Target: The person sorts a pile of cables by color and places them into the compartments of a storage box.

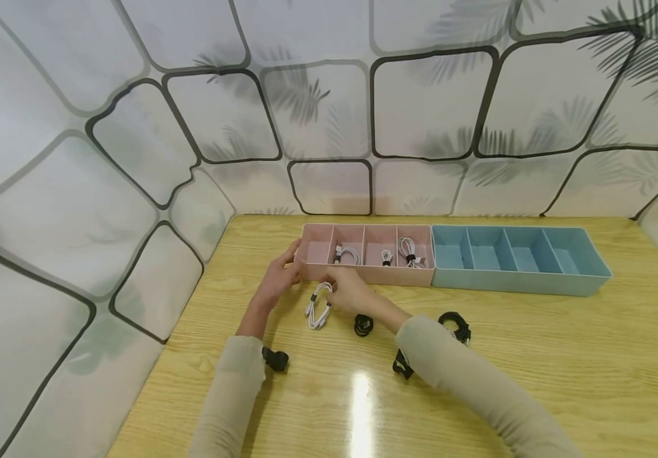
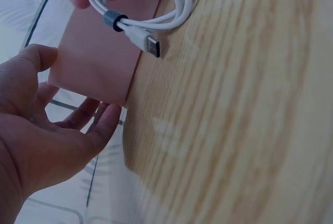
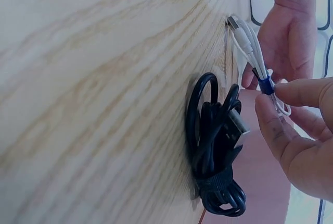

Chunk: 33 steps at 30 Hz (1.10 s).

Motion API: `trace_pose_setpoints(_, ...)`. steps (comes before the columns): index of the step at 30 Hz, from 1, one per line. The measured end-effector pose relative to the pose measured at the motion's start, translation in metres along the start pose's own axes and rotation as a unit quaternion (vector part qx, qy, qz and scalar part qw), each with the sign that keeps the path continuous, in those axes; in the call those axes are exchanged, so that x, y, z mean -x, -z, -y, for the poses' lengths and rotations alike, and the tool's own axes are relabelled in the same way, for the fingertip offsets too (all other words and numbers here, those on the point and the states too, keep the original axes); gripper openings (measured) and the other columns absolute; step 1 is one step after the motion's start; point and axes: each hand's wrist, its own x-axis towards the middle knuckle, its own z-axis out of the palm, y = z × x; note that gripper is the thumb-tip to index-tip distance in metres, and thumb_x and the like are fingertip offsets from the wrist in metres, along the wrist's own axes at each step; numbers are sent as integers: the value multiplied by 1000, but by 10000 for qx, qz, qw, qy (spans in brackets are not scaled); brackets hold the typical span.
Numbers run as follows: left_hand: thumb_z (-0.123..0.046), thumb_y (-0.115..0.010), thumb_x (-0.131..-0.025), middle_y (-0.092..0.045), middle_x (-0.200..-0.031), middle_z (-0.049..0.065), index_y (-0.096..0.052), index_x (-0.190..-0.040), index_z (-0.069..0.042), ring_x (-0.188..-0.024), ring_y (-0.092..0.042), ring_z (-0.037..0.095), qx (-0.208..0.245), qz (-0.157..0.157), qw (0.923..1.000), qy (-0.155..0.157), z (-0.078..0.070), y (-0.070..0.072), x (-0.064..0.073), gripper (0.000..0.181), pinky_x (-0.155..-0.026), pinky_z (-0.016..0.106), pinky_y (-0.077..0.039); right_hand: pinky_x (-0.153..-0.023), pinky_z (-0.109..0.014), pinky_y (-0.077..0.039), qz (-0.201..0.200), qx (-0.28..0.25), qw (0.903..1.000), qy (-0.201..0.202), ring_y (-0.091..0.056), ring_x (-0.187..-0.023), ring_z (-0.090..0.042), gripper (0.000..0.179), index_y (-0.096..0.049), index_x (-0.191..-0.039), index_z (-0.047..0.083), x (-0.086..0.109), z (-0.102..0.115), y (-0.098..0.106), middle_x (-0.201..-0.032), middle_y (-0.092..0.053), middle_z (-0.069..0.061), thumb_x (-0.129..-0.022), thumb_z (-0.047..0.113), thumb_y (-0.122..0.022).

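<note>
My right hand [image 1: 349, 294] pinches a coiled white USB cable [image 1: 319, 306] just in front of the pink divided box [image 1: 375, 275]. A dark blue tie [image 3: 266, 85] binds that cable, and its metal plug [image 2: 153, 47] shows in the left wrist view. My left hand [image 1: 279, 278] holds the box's left end, fingers and thumb about its corner. Inside the box, the leftmost compartment is bare; the other compartments hold a white cable [image 1: 350, 256], a small white cable [image 1: 387, 257] and a larger white cable [image 1: 408, 249]. A coiled black USB cable [image 3: 208, 146] lies near my right hand.
A blue divided box [image 1: 520, 281] with bare compartments adjoins the pink one on the right. Another black cable coil [image 1: 462, 326] lies beyond my right sleeve [image 1: 466, 369]. A patterned curtain [image 1: 323, 127] rises behind the wooden table [image 1: 317, 394].
</note>
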Motion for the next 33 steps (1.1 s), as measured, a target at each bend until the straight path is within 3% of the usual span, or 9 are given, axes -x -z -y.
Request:
trace_pose_setpoints(6, -9, -48, -103, -45, -136, 33, -29, -156, -11, -94, -55, 26, 6, 140, 9999, 96, -26, 0, 15, 57, -91, 50, -48, -80, -33, -55, -41, 35, 10000, -70, -67, -91, -24, 23, -70, -107, -3, -3, -5, 2, -99, -71, -13, -84, -7, -70)
trace_pose_setpoints(11, -8, -48, -102, -48, -132, 30, -31, -156, -10, -90, -55, 26, 8, 119, 9999, 99, -34, -1, 21, 56, -87, 44, -49, -76, -28, -54, -94, -126, 9999, -44, -66, -84, -21, 19, -73, -101, -2, -2, -7, 10, -90, -72, -11, -83, -7, -67)
trace_pose_setpoints(18, -8, -47, -103, -48, -121, 22, -30, -156, -10, -71, -45, 17, 39, 146, 9998, 103, -31, -1, 19, 56, -75, 33, -48, -65, -25, -55, -128, -575, 9983, -11, -65, -80, -19, 16, -72, -102, -4, 0, -12, 20, -90, -70, -13, -88, -3, -65)
trace_pose_setpoints(26, -13, -49, -104, -48, -125, 22, -31, -156, -16, -76, -49, 18, 108, 105, 9998, 121, -3, 2, 1, 55, -75, 33, -48, -64, -39, -59, -228, -1081, 9939, -64, -66, -72, -25, 14, -71, -102, -8, -2, -15, 31, -87, -68, -17, -91, 0, -67)
trace_pose_setpoints(33, -19, -49, -105, -49, -132, 23, -32, -156, -24, -84, -54, 17, -64, -19, 10000, 59, 1, 0, 1, 55, -74, 25, -48, -66, -43, -59, -583, -1330, 9892, -206, -67, -77, -32, 17, -72, -105, -7, -6, -11, 41, -96, -69, -24, -91, -2, -63)
